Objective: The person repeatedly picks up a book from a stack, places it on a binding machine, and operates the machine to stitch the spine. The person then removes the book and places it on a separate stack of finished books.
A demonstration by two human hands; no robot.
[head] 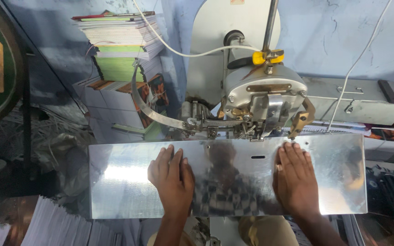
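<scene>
A shiny metal work plate (124, 182) lies flat in front of a grey stitching machine head (263, 98). My left hand (172, 180) rests palm down on the plate left of centre, fingers together and pointing at the machine. My right hand (295, 180) lies flat on the plate to the right, fingertips just below the machine head. Neither hand holds anything. A dark slot (257, 157) shows in the plate between the hands.
Stacked notebooks (121, 45) stand at the back left. A curved metal strip (149, 109) runs from there into the machine. White paper piles (51, 225) sit at the lower left. A white cable (178, 50) hangs across the machine, and a grey metal box (365, 102) is at right.
</scene>
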